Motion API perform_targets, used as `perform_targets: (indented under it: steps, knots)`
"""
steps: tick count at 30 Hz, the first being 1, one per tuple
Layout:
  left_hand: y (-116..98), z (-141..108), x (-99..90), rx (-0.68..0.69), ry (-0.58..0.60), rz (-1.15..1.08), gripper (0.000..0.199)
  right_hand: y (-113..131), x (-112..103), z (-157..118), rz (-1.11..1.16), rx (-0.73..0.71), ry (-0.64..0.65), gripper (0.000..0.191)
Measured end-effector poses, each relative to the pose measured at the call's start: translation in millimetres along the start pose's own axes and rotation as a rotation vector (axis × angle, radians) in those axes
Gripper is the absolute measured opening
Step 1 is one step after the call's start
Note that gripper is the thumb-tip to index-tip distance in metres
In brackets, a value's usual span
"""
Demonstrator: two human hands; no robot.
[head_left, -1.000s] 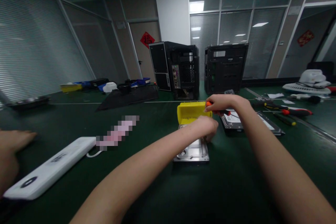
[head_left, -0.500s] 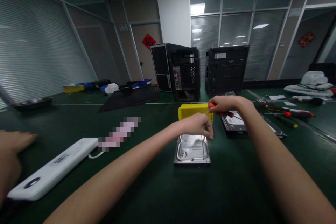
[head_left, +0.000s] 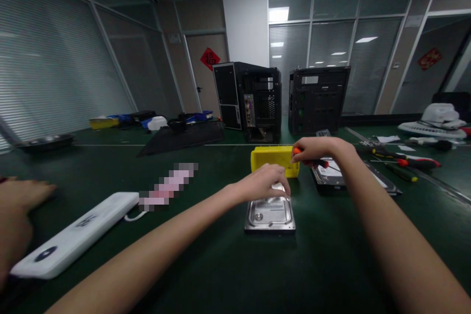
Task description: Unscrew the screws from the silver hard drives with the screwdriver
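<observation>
A silver hard drive (head_left: 270,216) lies on the dark green table in front of me. Over its far end is my left hand (head_left: 267,181), fingers bent down toward the drive's top; whether they pinch something small cannot be made out. My right hand (head_left: 312,149) is closed around a screwdriver (head_left: 321,163) with an orange and black handle, beside a yellow bin (head_left: 275,159). That bin stands just behind the silver drive. Further right, partly behind my right wrist, another hard drive (head_left: 331,171) rests on the table.
Two black computer cases (head_left: 261,100) stand at the back. Pliers and other tools (head_left: 419,162) lie at the right. On the left are a white power bank (head_left: 79,235) with a cable and another person's hand (head_left: 27,196). A dark mat (head_left: 184,137) lies farther back.
My left hand has moved slightly left and down over the drive, uncovering more of the yellow bin. My right hand has stayed nearly in place with the screwdriver.
</observation>
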State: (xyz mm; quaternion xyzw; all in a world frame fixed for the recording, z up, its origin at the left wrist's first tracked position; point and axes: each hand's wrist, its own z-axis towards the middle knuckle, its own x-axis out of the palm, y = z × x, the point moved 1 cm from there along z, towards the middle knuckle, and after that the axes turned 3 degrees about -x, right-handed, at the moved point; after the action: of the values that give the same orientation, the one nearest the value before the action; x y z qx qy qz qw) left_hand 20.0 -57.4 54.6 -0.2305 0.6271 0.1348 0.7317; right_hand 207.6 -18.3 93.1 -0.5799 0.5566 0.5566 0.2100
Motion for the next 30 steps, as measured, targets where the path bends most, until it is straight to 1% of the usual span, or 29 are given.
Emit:
perform_targets:
  steps: [4,11,14,22,26,30]
  knots:
    - [0,-3,3.3,-0.020,0.016,-0.005,0.011,-1,0,0,0.006,0.006,0.007,0.023]
    - [0,-4,11.0,-0.070,-0.039,-0.043,0.012,-1,-2,1,-0.011,0.017,0.013,0.025]
    - [1,-4,12.0,-0.088,-0.050,-0.026,0.012,-1,-2,2,-0.016,0.016,0.018,0.027]
    - [-5,-3,7.5,-0.024,-0.060,0.098,0.010,0,-2,1,-0.014,0.005,0.015,0.029]
    - [-10,-2,10.1,-0.036,-0.058,0.134,0.013,3,-2,-2,-0.011,0.007,0.014,0.033]
    - [-11,-3,13.2,-0.047,-0.059,0.148,0.014,5,-3,-6,-0.003,0.011,0.013,0.031]
